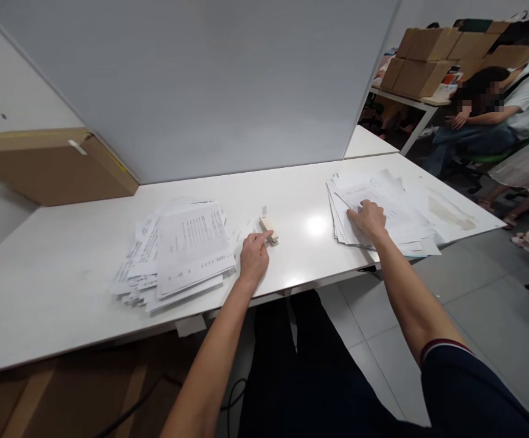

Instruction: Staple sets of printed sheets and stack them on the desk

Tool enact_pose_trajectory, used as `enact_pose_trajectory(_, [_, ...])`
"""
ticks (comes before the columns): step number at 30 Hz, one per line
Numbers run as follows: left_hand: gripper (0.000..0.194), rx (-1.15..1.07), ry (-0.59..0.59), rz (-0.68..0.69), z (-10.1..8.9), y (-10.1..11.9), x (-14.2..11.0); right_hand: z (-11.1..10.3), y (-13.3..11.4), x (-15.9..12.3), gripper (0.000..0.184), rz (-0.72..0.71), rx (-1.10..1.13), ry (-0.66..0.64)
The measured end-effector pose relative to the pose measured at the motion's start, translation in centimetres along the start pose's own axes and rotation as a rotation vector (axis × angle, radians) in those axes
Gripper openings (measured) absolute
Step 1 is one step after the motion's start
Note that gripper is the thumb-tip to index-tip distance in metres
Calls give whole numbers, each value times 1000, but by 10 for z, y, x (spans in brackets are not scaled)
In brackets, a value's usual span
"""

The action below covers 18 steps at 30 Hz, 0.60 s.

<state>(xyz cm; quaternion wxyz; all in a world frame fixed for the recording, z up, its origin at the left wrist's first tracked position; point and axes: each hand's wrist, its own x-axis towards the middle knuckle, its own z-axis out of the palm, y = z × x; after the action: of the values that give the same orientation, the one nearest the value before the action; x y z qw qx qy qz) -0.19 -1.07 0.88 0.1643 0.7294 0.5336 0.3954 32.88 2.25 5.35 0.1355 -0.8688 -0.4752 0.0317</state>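
Observation:
A small cream stapler [269, 230] lies on the white table in front of me. My left hand [254, 258] rests beside it, one digit stretched out and touching its near end, the other fingers loosely bent. To the right, my right hand [368, 219] lies palm down on a loose stack of printed papers [396, 210], thumb and fingers apart on the top sheets. Another pile of printed papers [194, 243] sits left of my left hand, its sheets fanned unevenly. The undersides of both hands are hidden.
A grey-white panel [228, 91] stands along the table's back edge. At the back left a flat cardboard box [59, 167] leans. Beyond the right end, a person [497, 109] sits near a desk stacked with cardboard boxes [422, 67]. The table's front edge [301, 283] is close to me.

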Motion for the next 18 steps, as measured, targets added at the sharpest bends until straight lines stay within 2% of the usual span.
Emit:
enact_pose_trajectory(3, [44,-9,5,5,0,-1,0,1,-10,-1,44,24,-70,9])
enact_pose_trajectory(6, [43,-21,15,10,0,-1,0,1,-15,2,41,7,-142,6])
enact_pose_trajectory(12, [42,-21,27,19,1,-1,0,3,-15,12,30,-31,-198,-5])
enact_pose_trajectory(18, [42,-10,32,31,2,-2,0,-1,-10,2,31,-124,-178,32])
